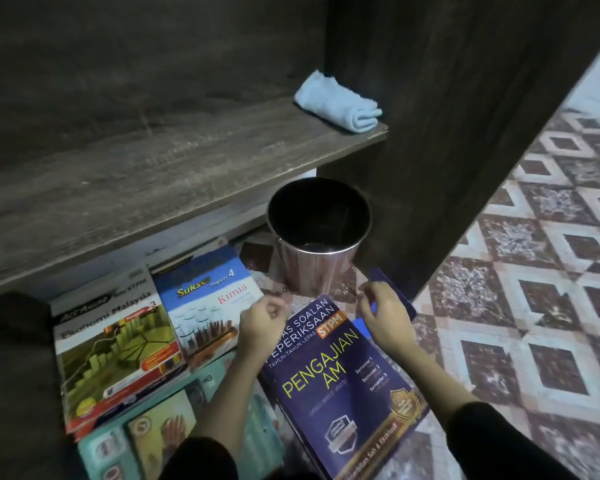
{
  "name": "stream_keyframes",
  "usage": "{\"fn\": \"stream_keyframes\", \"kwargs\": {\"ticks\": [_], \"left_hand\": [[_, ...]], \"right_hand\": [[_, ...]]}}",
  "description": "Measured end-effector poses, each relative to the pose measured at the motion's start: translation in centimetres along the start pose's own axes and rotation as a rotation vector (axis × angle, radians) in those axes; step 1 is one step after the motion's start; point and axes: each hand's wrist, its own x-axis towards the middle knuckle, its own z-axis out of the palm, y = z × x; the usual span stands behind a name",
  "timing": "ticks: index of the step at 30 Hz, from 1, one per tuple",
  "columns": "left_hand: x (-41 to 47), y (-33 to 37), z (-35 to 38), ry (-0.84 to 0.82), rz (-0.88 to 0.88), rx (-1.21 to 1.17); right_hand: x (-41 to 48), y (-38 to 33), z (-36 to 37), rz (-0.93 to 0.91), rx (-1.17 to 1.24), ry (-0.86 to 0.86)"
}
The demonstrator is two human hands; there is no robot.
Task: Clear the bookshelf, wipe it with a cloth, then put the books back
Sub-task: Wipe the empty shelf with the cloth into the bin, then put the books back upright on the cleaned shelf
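Note:
The dark wooden shelf (174,174) holds no books. A folded light blue cloth (340,102) lies on its right end. Several books lie flat on the floor below. A dark blue "Pengajian Am" book (343,386) tops a small pile in the middle. My left hand (260,322) hovers over that book's far left corner, its fingers loosely curled and holding nothing. Over the far right corner is my right hand (385,315), also loosely curled, beside the edge of another blue book (397,296) underneath.
A shiny metal bin (317,237) stands on the floor just beyond the pile, under the shelf's right end. To the left lie an "Ekonomi Malaysia" book (115,344), a "Kimia" book (208,296) and a teal book (146,434). A dark side panel (465,133) rises on the right. Patterned tiles (534,271) cover the floor.

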Motion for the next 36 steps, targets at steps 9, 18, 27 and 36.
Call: {"fn": "stream_keyframes", "kwargs": {"ticks": [9,18,27,36], "left_hand": [[0.1,-6.7,4.3,-0.027,-0.504,0.162],[0.1,-9.9,7.7,0.116,-0.646,-0.066],[-0.2,-10.8,7.3,0.135,-0.598,-0.140],[0.1,-10.1,8.1,0.130,-0.675,-0.180]], "right_hand": [[0.5,5.7,6.7,0.314,-0.143,-0.495],[0.7,7.9,9.2,0.417,-0.052,-0.555],[0.6,7.6,8.8,0.458,0.005,-0.417],[0.7,8.0,8.9,0.571,0.177,-0.457]]}}
